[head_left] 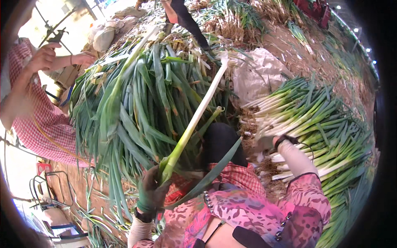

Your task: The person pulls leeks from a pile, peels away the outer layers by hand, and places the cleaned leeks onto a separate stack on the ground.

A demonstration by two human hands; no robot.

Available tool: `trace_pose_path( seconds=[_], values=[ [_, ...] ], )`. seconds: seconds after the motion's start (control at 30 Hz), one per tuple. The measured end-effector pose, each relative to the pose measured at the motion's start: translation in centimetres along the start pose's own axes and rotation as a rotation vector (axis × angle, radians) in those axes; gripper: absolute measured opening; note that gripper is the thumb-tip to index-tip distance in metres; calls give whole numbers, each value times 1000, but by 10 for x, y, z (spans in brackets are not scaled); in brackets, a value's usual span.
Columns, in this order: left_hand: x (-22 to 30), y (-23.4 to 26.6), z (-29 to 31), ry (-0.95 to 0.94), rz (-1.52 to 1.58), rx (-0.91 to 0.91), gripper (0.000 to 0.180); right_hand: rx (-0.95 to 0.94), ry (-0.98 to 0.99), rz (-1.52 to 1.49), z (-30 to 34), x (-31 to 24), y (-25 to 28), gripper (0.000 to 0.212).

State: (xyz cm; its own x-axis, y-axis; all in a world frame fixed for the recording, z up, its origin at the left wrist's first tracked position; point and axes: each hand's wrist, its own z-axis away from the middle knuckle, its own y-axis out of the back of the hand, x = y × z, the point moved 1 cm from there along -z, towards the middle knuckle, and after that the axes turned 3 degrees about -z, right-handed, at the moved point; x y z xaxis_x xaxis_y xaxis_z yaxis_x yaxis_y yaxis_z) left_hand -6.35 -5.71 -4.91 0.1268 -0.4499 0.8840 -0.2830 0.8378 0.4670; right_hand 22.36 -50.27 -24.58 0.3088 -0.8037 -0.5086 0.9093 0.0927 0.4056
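Observation:
My left hand point(152, 189), in a dark and green glove, is closed round the green end of a big green onion point(197, 112). Its long white stem slants up and away to the right, root end highest, and a loose green leaf hangs beside my lap. Off to the right, my gloved right hand point(266, 144) is smeared by motion. It is over the root ends of a pile of cleaned green onions point(308, 130), whose white stems point left and leaves point right. Its fingers cannot be made out. A large heap of untrimmed green onions point(138, 103) lies ahead and left, close to my knee.
At the left, another person in a red checked garment point(45, 120) reaches a hand point(84, 58) toward the heap's far side. A pale sack point(260, 76) lies beyond my right hand. More onion bundles point(235, 20) lie farther off. Metal-framed seats point(58, 211) stand at lower left.

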Motion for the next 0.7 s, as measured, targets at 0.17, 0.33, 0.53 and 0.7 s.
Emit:
trace_pose_path(
  seconds=[0.17,0.33,0.53,0.7],
  values=[
    [-6,-4,-11,-28,26,-2,55,362,0,490,-36,-17,80,48],
    [-4,-16,-12,-53,57,148,49,1535,815,-167,88,-252,246,61],
    [24,-20,-17,1,223,175,51,1234,1003,1145,64,-347,159,51],
    [23,-8,-27,-196,-121,33,61,998,927,1054,56,-308,174,16]
  ],
)
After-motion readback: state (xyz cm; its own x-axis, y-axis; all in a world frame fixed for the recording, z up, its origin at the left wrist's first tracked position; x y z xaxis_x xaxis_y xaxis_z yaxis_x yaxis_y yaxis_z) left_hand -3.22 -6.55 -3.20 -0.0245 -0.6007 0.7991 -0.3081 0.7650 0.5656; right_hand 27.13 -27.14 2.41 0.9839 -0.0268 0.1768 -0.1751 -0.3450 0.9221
